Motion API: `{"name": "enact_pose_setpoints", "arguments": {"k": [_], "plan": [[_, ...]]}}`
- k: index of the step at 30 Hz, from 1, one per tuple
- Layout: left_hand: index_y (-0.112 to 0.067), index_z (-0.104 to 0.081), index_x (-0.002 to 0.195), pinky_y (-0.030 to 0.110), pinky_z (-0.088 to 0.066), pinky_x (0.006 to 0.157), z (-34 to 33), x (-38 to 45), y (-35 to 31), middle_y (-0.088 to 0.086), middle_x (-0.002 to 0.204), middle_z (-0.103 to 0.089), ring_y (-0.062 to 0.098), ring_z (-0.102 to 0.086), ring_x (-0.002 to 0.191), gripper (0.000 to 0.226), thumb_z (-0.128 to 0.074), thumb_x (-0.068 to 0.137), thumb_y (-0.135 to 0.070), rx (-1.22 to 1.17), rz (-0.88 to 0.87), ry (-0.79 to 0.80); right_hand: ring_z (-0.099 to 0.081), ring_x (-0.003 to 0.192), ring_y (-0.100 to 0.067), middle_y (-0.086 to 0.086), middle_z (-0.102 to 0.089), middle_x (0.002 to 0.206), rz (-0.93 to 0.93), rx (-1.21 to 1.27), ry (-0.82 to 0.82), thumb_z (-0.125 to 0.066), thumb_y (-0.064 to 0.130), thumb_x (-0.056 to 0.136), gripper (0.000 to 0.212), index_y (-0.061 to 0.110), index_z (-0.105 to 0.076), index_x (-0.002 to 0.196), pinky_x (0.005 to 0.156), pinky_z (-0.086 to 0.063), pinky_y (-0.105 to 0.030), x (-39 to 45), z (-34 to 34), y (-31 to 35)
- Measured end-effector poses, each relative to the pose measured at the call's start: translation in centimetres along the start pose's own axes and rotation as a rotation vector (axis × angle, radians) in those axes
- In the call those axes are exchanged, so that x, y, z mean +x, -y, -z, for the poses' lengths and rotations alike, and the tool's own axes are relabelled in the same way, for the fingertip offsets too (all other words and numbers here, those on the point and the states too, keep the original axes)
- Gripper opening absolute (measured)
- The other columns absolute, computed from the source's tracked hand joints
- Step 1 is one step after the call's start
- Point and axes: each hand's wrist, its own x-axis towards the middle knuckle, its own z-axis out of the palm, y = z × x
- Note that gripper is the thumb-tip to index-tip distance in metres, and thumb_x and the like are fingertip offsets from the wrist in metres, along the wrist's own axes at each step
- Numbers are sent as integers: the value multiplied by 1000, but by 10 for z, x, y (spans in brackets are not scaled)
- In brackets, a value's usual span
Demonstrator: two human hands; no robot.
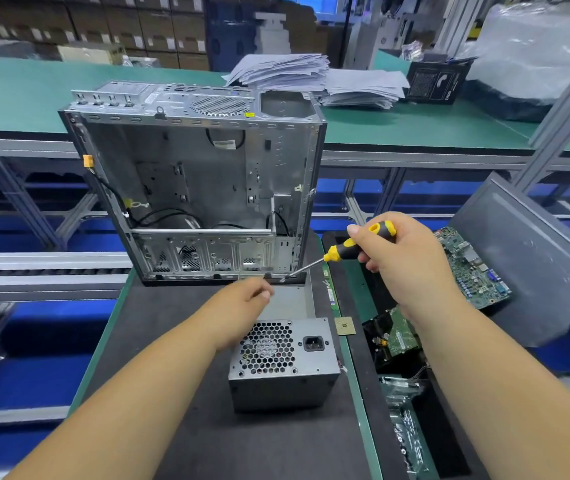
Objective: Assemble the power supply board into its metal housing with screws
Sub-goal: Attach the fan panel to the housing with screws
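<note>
The power supply (283, 362) sits on the dark mat of my worktop (179, 341), fan grille and mains socket facing me, well apart from the mounting bay it must go into; I see no screw in its corner holes. The housing (193, 181) stands upright just beyond it, open side toward me, with the supply bay at the top rear corner empty and only loose black cables and a yellow connector inside. Judged from this, the main work is not yet done: the supply is not seated and no fixing screw is driven. My right hand (404, 258) is clamped around the yellow-and-black handle of the screwdriver (339, 254), whose shaft slopes down and left so that the tip rests at the lower front edge of the housing, beside a grey panel (287, 299) lying flat on the mat. My left hand (245, 299) hovers just left of that tip with thumb and fingertips pinched together; whether a screw is between them I cannot tell, as it is too small to make out. Remaining steps, as I judge them: finish at the lower edge, lift the supply into the bay, align its holes and drive the screws. Loose circuit boards (470, 268) lie in the tray to my right.
</note>
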Motion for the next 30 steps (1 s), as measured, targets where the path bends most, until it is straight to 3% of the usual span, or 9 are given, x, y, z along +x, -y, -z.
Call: {"name": "enact_pose_setpoints", "arguments": {"k": [3, 5, 9, 12, 17, 22, 27, 30], "plan": [[-26, -61, 110, 33, -46, 91, -7, 5, -1, -4, 106, -64, 18, -57, 101, 32, -37, 101, -45, 346, 39, 208, -58, 55, -4, 8, -63, 61, 68, -95, 41, -69, 32, 88, 25, 10, -60, 80, 60, -47, -31, -2, 2, 3], [-26, -59, 97, 31, -45, 86, -10, 8, -4, -9, 90, -60, 17, -55, 94, 34, -34, 101, -50, 418, 36, 271, -54, 58, -8, 5, -60, 65, 99, -200, 68, -69, 36, 87, 26, 15, -59, 77, 58, -44, -30, -3, 1, 2], [-34, -58, 87, 24, -39, 70, -11, 12, -3, -13, 69, -51, 7, -50, 70, 25, -40, 100, -46, 360, 50, 355, -48, 58, 0, 18, -55, 63, 149, -323, 103, -69, 37, 87, 25, 18, -57, 76, 50, -32, -13, -4, -2, -1], [-35, -60, 81, 21, -36, 58, -11, 13, 2, -9, 61, -48, 6, -43, 50, 26, -45, 100, -42, 215, 70, 364, -49, 60, -2, 15, -57, 65, 165, -371, 124, -69, 38, 86, 24, 21, -57, 74, 52, -33, -19, -5, -4, -3], [-35, -63, 87, 20, -36, 54, -13, 15, 7, -6, 66, -51, 9, -41, 50, 22, -46, 99, -41, 143, 93, 373, -49, 60, -5, 9, -56, 63, 160, -380, 171, -70, 40, 85, 23, 24, -57, 74, 54, -35, -24, -4, -9, -4], [-35, -67, 105, 25, -44, 72, -11, 18, 7, -3, 84, -63, 12, -52, 69, 24, -46, 99, -44, 153, 99, 402, -49, 62, -5, 9, -56, 68, 160, -412, 198, -69, 43, 84, 24, 26, -56, 73, 54, -37, -26, -2, -16, -5], [-35, -63, 104, 22, -37, 61, -8, 20, 2, -9, 73, -53, 6, -44, 60, 20, -45, 101, -41, 198, 78, 438, -48, 61, -5, 9, -56, 67, 147, -418, 225, -69, 42, 84, 23, 26, -56, 74, 54, -38, -26, -2, -20, -4], [-36, -61, 90, 20, -36, 57, -8, 20, 3, -12, 63, -47, 1, -43, 53, 20, -44, 101, -40, 194, 68, 442, -49, 60, -6, 8, -57, 66, 139, -416, 243, -69, 41, 85, 23, 25, -57, 74, 55, -40, -26, -2, -22, -4]]}}
